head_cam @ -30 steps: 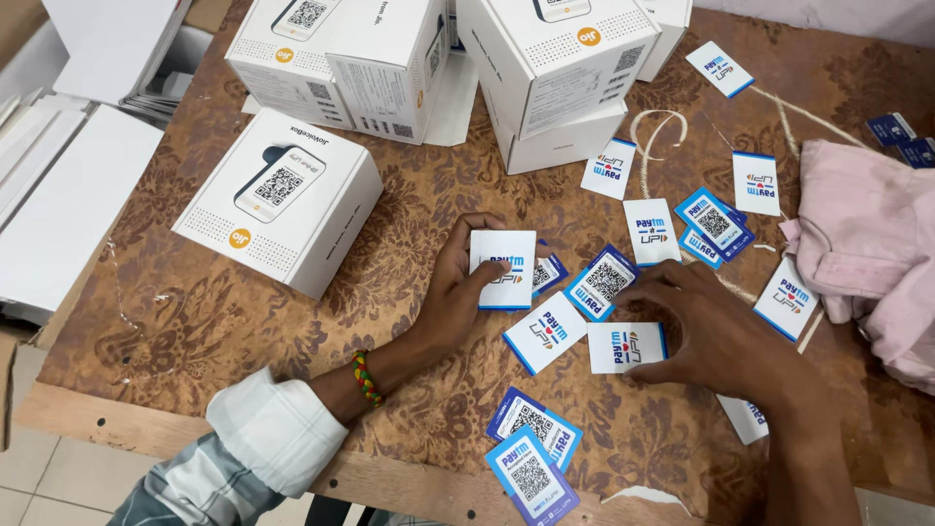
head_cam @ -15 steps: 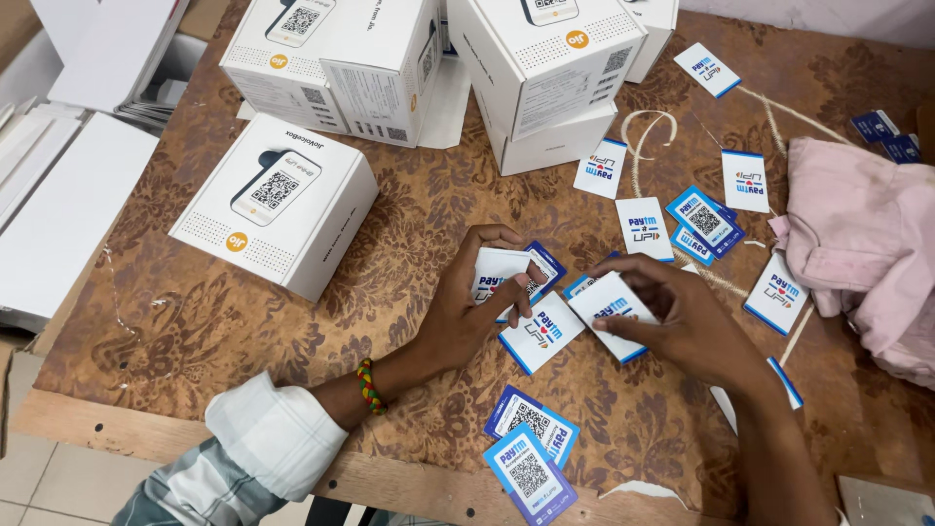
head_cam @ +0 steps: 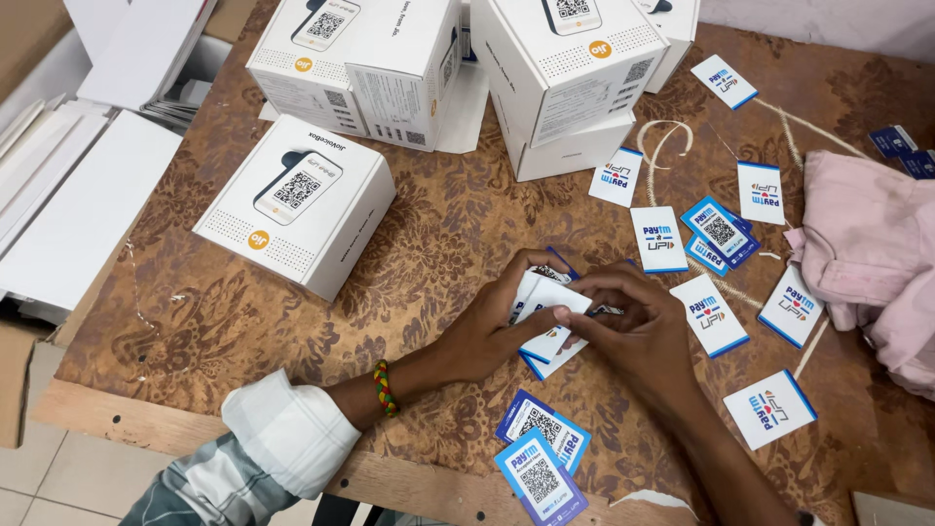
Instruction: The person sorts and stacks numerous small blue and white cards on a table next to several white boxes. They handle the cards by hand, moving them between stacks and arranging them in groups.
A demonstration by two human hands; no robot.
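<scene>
Cards [head_cam: 547, 304]: a small stack of white, blue-edged cards sits between both hands, just above the table [head_cam: 458, 224] near its front edge. The left hand [head_cam: 497, 326] is curled around the stack's left side, thumb pressed on the top card, fingers underneath. The right hand [head_cam: 638, 326] is closed on the stack's right edge, fingertips pinching it; thumb and forefinger meet the left thumb over the top card. A beaded band [head_cam: 386, 388] circles the left wrist, with a rolled white cuff [head_cam: 292, 433] behind it.

Directly under the stack, one more card [head_cam: 550, 356] lies flat, partly covered by the hands. In front of the stack, at the table's edge, two code cards [head_cam: 541, 458] overlap. Right of the stack lie three loose cards [head_cam: 711, 314], well spread. Beyond the stack to the right are further cards [head_cam: 658, 239], some face up with codes, some white. A pink cloth [head_cam: 872, 253] is bunched far right of the stack. Left of and beyond the stack stands one white box [head_cam: 297, 205]; more boxes [head_cam: 570, 73] are grouped at the far side. White sheets [head_cam: 68, 209] lie off the table's left edge.
</scene>
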